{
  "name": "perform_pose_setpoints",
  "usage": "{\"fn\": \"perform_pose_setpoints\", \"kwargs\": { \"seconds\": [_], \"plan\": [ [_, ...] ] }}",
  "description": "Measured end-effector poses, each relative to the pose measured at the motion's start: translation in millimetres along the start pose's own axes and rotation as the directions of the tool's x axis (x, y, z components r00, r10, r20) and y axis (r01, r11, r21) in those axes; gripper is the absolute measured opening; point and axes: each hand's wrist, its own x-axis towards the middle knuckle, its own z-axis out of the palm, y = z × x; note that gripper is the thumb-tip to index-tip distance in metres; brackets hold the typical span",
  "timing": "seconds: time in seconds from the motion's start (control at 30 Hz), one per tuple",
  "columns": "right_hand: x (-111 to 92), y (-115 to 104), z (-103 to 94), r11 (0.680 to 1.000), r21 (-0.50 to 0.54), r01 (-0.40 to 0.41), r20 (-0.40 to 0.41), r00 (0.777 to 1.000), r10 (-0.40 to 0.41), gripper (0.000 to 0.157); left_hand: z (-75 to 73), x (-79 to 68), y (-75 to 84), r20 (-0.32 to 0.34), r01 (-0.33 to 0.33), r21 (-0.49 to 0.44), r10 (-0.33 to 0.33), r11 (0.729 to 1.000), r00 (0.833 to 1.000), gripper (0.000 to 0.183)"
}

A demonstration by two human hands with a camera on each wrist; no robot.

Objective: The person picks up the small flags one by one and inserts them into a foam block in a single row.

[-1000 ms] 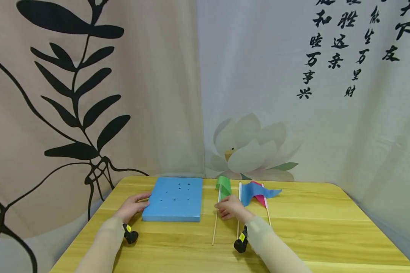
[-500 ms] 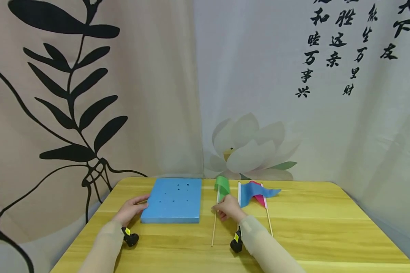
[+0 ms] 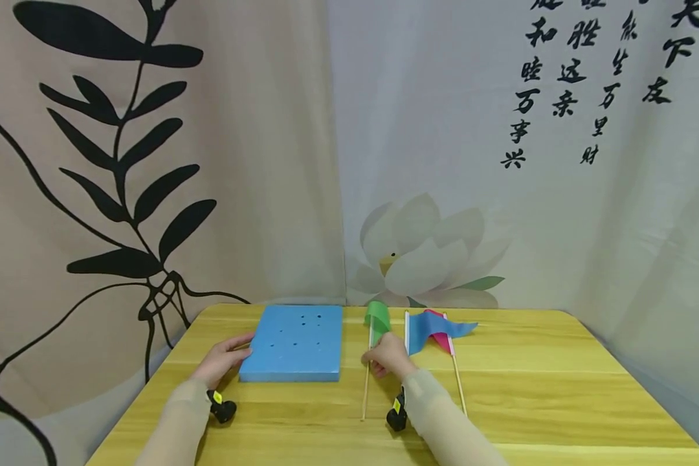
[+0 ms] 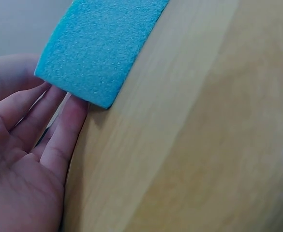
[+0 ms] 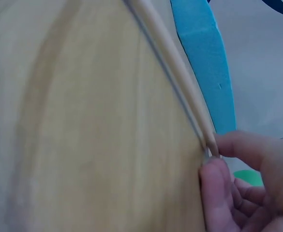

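Green flag (image 3: 377, 316) points away, its stick (image 3: 365, 395) front-to-back, tilt unclear.

The table (image 3: 559, 401) bears a blue board (image 3: 294, 353) and flags (image 3: 431, 329).

wood tbl (image 3: 530, 382), blk leaf print (image 3: 120, 166), lotus pic (image 3: 425, 259)

Right of a grainy-sided, rectangular blue foam board (image 4: 105, 48), a thin tan wooden stick (image 5: 176, 55) is looking smooth and matt.
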Motion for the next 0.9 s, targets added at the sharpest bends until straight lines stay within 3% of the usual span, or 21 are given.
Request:
{"fn": "perform_pose_setpoints", "kwargs": {
  "seconds": [0.4, 0.57, 0.73, 0.9],
  "plan": [
    [3.2, 3.4, -2.4, 1.000, -0.005, -0.016, -0.020, 1.000, 0.016, 0.021, -0.4, -1.9, 2.8, 0.003, -0.001, 0.016, 0.001, 1.000, 1.000, 0.053],
    [1.8, 1.9, -10.4, 0.984, 0.163, -0.074, 0.098, 0.993, 0.059, 0.021, -0.3, -2.2, 3.9, 0.003, 0.007, 0.011, -0.007, 1.000, 1.000, 0.053],
    [3.5, 5.5, -21.1, 0.932, 0.327, -0.158, 0.262, 0.962, 0.071, 0.027, 0.9, -2.6, 4.2, 0.000, 0.019, 0.002, -0.019, 1.000, 1.000, 0.052],
    [10.6, 9.3, -31.1, 0.890, 0.402, -0.217, 0.343, 0.936, 0.074, 0.032, 0.8, -3.2, 6.0, 0.001, 0.017, 0.007, -0.017, 1.000, 1.000, 0.053]
  ]
}}
